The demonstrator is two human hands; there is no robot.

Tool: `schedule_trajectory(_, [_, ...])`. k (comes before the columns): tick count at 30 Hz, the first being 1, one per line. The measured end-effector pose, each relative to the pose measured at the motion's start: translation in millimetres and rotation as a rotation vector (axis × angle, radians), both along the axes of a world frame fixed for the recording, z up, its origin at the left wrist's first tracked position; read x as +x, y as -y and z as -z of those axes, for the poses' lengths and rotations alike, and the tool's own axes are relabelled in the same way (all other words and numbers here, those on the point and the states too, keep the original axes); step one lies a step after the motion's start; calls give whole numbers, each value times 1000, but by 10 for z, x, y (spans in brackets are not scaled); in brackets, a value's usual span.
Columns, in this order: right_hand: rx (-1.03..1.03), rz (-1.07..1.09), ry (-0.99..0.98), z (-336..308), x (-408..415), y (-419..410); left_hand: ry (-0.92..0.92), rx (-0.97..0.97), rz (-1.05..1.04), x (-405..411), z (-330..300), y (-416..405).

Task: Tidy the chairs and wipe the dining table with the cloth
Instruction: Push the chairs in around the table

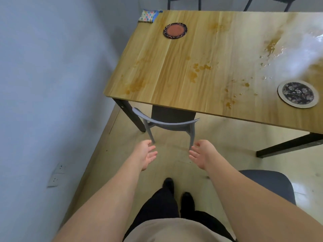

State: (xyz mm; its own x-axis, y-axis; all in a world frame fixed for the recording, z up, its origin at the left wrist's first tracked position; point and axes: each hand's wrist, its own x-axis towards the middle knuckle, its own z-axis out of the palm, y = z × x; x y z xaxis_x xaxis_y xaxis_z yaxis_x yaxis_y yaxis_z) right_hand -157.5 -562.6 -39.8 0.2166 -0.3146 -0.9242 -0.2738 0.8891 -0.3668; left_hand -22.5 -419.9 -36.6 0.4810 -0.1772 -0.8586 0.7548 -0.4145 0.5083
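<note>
Left hand (pixel 146 154): fingers straight and relaxed, palm turned inward, holding nothing; apart from the chair, short of its back.
Right hand (pixel 201 154): likewise spread loose and holding nothing, palm facing the left hand.
Chair (pixel 166 123): grey, pushed under the table's near edge by the left corner; its curved back lies beyond both hands.
Table (pixel 174 81): wooden top, brown stains across the middle.
Cloth (pixel 148 15): patterned, folded, at the far left corner.
Coasters: red one (pixel 175 30) near the cloth; floral one (pixel 297 93) toward the near right edge.
</note>
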Motion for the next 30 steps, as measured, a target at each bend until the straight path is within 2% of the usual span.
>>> schedule_trajectory(8, [30, -100, -7, -94, -301, -646, 63, 29, 44, -351, 17, -830])
schedule_trajectory(18, [54, -282, -96, 74, -695, -1638, -35, 110, -6, -826, 452, -2015])
schedule_trajectory(23, [-69, -331, -114, 52, -955, -1746, -38, 81, -19, -1083, 468, -2119])
schedule_trajectory(30, [-37, -366, -124, 83, -1568, -1659, -49, 103, -12, -1790, 521, -1897])
